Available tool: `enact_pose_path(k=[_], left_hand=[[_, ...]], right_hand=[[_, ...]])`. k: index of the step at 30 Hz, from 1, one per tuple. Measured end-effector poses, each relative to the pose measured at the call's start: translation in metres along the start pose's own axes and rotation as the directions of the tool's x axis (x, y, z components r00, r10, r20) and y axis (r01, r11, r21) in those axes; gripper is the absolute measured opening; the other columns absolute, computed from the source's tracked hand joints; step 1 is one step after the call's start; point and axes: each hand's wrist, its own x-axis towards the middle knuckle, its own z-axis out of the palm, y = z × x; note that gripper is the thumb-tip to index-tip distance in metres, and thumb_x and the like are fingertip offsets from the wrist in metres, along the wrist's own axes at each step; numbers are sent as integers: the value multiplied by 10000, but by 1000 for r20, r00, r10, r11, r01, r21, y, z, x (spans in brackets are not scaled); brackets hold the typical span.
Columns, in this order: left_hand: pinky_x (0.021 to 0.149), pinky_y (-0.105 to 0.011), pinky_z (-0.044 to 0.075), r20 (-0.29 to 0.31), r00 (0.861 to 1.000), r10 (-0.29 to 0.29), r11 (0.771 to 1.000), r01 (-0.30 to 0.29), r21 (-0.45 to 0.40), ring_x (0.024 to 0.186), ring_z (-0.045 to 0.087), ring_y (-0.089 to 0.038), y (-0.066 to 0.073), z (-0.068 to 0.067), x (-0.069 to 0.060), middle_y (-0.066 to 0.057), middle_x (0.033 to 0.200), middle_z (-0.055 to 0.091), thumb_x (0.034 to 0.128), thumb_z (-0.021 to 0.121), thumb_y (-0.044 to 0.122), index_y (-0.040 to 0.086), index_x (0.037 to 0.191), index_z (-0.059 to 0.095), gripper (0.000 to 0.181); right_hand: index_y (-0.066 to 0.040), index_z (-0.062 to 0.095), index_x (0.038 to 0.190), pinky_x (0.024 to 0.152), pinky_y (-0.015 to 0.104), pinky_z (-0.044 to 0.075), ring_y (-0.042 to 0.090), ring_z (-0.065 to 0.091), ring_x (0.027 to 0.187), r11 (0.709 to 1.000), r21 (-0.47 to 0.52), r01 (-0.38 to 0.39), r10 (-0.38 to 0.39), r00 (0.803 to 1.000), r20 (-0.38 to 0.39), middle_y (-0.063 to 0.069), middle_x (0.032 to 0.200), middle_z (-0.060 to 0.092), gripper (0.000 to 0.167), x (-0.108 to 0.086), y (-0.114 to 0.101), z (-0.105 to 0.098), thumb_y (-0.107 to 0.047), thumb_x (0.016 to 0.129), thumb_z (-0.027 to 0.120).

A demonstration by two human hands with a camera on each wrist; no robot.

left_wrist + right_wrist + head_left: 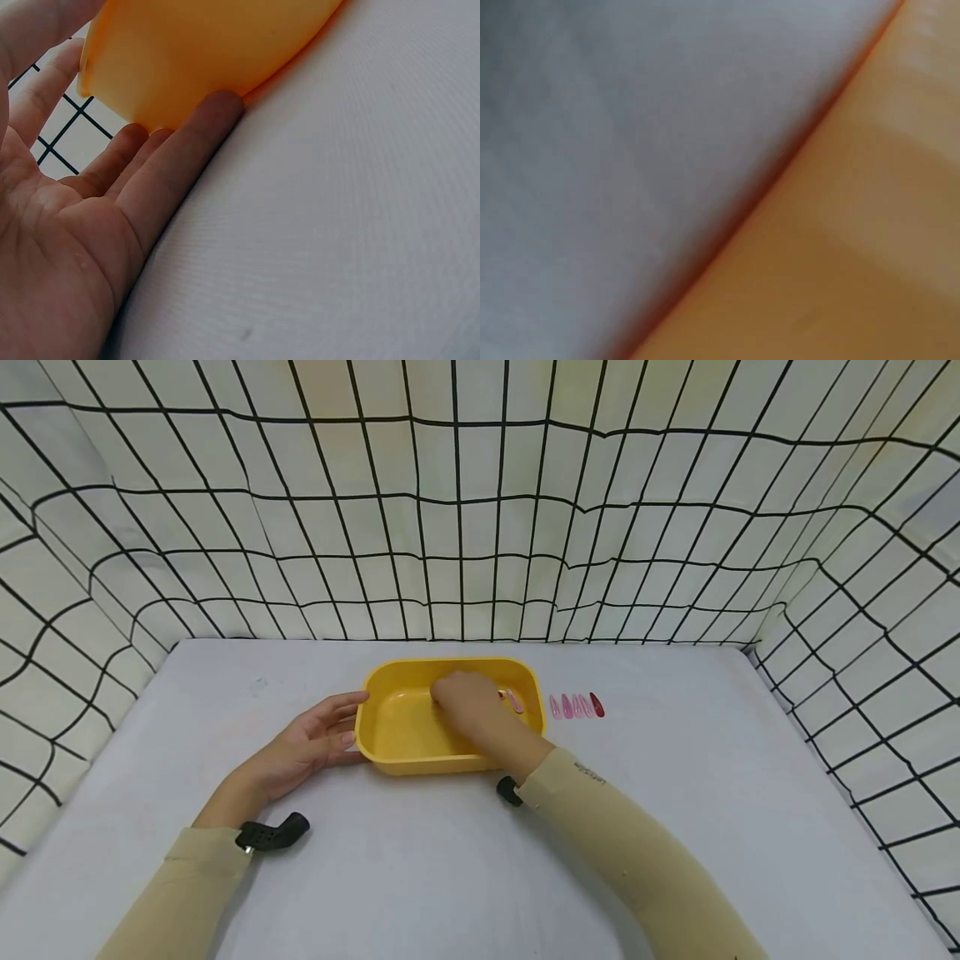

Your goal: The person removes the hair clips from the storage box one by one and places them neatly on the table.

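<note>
A yellow plastic tub (390, 768) sits on the table, its wall filling part of the left wrist view. My left hand (311, 743) rests against the tub's left end. In the left wrist view its fingers (176, 161) reach out fairly straight and touch the wall. Inside the tub is my right hand (472, 706), back upward; its fingertips are hidden, so whether it holds anything is not visible. Pink snap hair clips (515, 702) lie in the tub just right of that hand. The right wrist view is blurred and shows only the tub wall (840, 247) and white cloth.
Several snap hair clips (577, 706), pink with a dark red one at the right end, stand in a row on the white table (675, 760) right of the tub. A black wire grid (457, 527) closes off the back and both sides.
</note>
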Motion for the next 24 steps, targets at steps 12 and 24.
enact_pose_path(k=[12, 24], left_hand=[[973, -381, 547, 9, 1000, 6, 1000, -6, -5, 1272, 561, -165, -1, -1, 1, -204, 1617, 197, 1017, 540, 58, 126, 1554, 296, 594], [972, -391, 548, 7, 1000, 15, 1000, -15, 5, 1282, 553, -180, -2, -1, 2, -195, 1619, 199, 1021, 533, 60, 116, 1556, 284, 592]], right_hand=[[-178, 666, 1274, 824, 276, 525, 153, 605, 920, 932, 355, -80, 74, 997, 30, -15, 1042, 685, 284, -9, 13, -11, -204, 1004, 582], [-118, 655, 1223, 806, 320, 605, 341, 652, 975, 120, 985, -124, 94, 989, 113, 104, 997, 646, 260, -51, 60, -39, -136, 964, 641]])
